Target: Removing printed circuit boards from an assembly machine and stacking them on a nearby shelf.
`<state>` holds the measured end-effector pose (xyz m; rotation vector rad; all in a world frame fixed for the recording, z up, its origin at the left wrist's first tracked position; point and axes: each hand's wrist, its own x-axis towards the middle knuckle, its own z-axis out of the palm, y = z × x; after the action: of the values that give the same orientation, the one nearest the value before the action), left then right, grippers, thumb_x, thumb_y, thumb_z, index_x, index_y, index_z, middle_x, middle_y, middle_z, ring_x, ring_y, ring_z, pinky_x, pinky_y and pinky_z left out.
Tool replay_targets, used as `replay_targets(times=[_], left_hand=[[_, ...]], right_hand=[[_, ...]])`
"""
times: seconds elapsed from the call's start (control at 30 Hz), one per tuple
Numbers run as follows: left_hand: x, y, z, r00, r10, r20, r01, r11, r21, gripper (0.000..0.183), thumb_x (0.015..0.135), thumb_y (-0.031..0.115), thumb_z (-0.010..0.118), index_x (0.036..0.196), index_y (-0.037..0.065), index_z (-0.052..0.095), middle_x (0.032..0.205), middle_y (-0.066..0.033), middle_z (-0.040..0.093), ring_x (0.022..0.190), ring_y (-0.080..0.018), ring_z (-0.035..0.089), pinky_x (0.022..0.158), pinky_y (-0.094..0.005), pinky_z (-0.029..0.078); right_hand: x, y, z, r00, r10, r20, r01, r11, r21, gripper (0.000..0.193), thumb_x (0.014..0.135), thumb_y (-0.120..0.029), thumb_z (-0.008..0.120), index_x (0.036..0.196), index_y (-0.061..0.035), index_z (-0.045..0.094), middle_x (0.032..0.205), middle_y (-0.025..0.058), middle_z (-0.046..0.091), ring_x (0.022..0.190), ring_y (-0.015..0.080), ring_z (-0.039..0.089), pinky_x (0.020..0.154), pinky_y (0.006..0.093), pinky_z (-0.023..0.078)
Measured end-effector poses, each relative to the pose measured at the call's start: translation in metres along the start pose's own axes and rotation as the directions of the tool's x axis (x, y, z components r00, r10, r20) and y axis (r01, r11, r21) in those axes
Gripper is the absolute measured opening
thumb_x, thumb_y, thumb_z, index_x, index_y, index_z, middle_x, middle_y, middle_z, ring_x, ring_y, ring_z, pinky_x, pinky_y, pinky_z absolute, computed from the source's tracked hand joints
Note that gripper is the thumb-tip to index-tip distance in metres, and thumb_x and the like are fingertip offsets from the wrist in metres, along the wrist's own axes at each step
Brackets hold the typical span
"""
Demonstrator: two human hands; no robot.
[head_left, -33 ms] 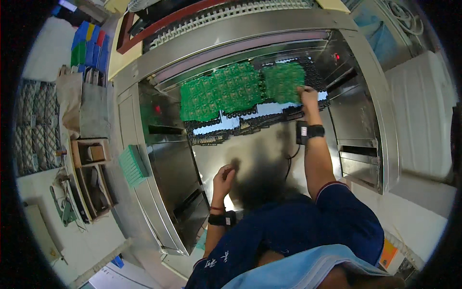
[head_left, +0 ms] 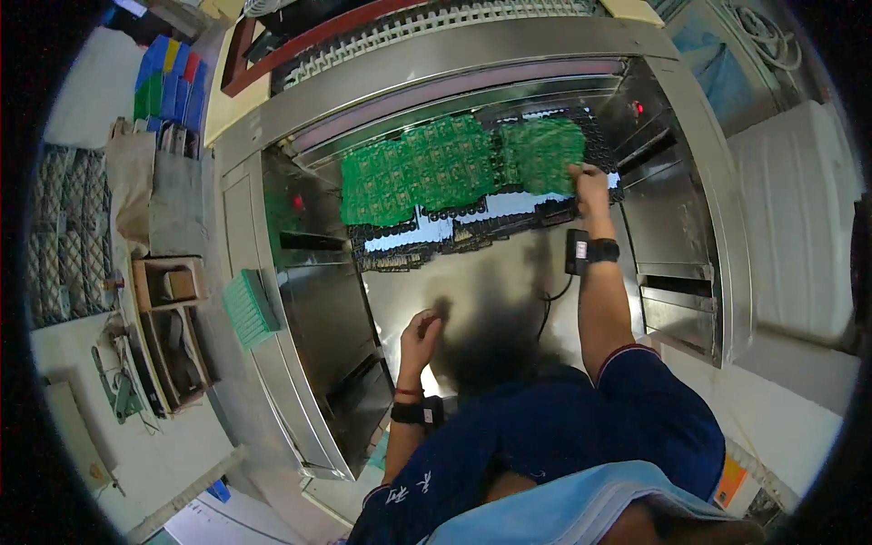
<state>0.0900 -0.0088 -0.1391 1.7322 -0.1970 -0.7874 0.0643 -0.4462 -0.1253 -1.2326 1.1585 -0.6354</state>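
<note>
My right hand [head_left: 592,186] grips the lower right edge of a green circuit board panel [head_left: 542,154], which is slightly smeared by motion. Two more green circuit board panels, a middle one [head_left: 450,163] and a left one [head_left: 375,186], lie side by side to its left. Under the panels spreads a black openwork carrier [head_left: 391,262], with lit pale strips showing through its gaps. Well below the panels, my left hand [head_left: 421,336] hovers over the metal surface, its fingers curled closed and nothing visible in them.
Metal walls with slots enclose the work surface [head_left: 500,272] left and right. A dark cable [head_left: 548,309] hangs from the device on my right wrist. A green ribbed rack [head_left: 251,309] rests on the left frame. Farther left stand a wooden compartment box [head_left: 136,309] and coloured bins [head_left: 173,86].
My right hand and the circuit board panel in it have shifted slightly to the right. My left hand stays nearly where it was.
</note>
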Motion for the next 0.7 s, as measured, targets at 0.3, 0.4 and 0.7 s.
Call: replay_targets(times=[0.3,0.4,0.7], left_hand=[[0.025,0.009,0.003,0.995,0.087,0.043,-0.085,0.994,-0.066,0.024,0.086,0.013,0.059,0.105,-0.001,0.056,0.091,-0.0052,0.061,0.082,-0.0123,0.056,0.073,-0.0254,0.047],[0.032,0.026,-0.001,0.992,0.124,0.024,-0.123,0.991,-0.05,0.024,0.086,0.012,0.059,0.106,-0.001,0.056,0.093,-0.006,0.062,0.083,-0.0128,0.057,0.074,-0.0258,0.047],[0.02,0.014,-0.011,0.998,0.058,-0.037,-0.06,0.996,-0.067,0.024,0.086,0.012,0.059,0.107,-0.001,0.056,0.093,-0.0068,0.062,0.084,-0.0141,0.059,0.074,-0.0252,0.048]], right_hand=[[-0.018,-0.01,0.037,0.929,0.04,0.368,-0.137,0.961,0.24,0.018,0.075,-0.013,0.068,0.089,-0.002,0.064,0.077,0.0058,0.063,0.066,0.0129,0.058,0.058,0.0265,0.046],[-0.024,0.007,0.088,0.942,-0.078,0.328,0.097,0.994,-0.042,0.026,0.073,-0.021,0.071,0.089,-0.0013,0.064,0.076,0.0096,0.062,0.068,0.0164,0.059,0.064,0.0315,0.048],[-0.033,-0.028,0.064,0.972,-0.236,-0.006,0.091,0.397,-0.913,0.075,0.058,-0.051,0.076,0.112,-0.0039,0.053,0.113,0.0161,0.054,0.112,0.0331,0.047,0.085,0.0422,0.044]])
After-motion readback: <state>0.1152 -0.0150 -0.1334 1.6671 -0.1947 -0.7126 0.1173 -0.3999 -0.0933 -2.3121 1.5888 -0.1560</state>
